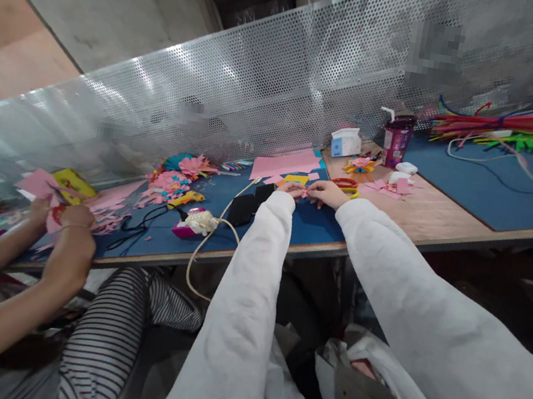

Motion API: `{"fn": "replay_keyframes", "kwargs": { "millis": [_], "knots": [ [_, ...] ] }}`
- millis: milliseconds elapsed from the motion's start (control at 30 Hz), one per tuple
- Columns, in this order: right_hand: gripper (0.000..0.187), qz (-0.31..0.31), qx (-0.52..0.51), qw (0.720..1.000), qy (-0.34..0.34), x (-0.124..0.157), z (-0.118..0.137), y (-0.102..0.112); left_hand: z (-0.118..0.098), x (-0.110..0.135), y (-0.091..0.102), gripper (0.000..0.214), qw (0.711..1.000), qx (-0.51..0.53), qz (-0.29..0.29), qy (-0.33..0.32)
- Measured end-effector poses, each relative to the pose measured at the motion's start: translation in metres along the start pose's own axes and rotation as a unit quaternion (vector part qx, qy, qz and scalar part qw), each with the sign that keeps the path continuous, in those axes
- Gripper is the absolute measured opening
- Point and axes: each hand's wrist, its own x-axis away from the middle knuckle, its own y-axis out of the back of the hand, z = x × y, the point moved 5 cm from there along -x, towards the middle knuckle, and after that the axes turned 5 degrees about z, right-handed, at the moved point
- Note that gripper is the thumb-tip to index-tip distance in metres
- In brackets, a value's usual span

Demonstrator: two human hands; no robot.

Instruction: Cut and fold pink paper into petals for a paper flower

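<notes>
Both my hands are close together over the blue mat (316, 224) near the table's front edge. A small pink piece of paper (304, 193) sits between their fingertips. My left hand (290, 188) has its fingers closed at the left side of the paper. From the right, my right hand (326, 194) pinches it. Just behind my right hand lie scissors (347, 184) with red and yellow handles. Pink paper sheets (285, 164) and a yellow-orange piece (296, 179) lie beyond my hands. Two dark phones (241, 209) rest left of my left hand.
A power strip (199, 221) with a white cable lies to the left, near piled paper flowers (167, 187). Further left, a co-worker's hands (76, 216) cut pink paper. A purple cup (397, 139), a tissue pack (346, 143) and colourful pipe cleaners (511, 127) stand or lie along the back right.
</notes>
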Motion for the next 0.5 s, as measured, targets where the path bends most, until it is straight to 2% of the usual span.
{"fn": "replay_keyframes", "kwargs": {
  "millis": [133,333,500],
  "knots": [
    [0.006,-0.001,-0.007,1.0,-0.004,-0.0006,-0.001,0.0003,0.0015,0.0,0.0009,0.01,1.0,-0.006,0.002,0.008],
    [0.008,-0.001,-0.002,1.0,-0.005,0.0003,-0.0004,0.0001,-0.0003,0.0044,0.0007,0.015,0.999,0.01,0.037,-0.03],
    [0.012,0.003,0.003,1.0,0.0,0.0,-0.0006,0.0003,-0.0001,0.0027,0.0003,0.014,0.999,0.013,0.026,-0.023]
  ]
}}
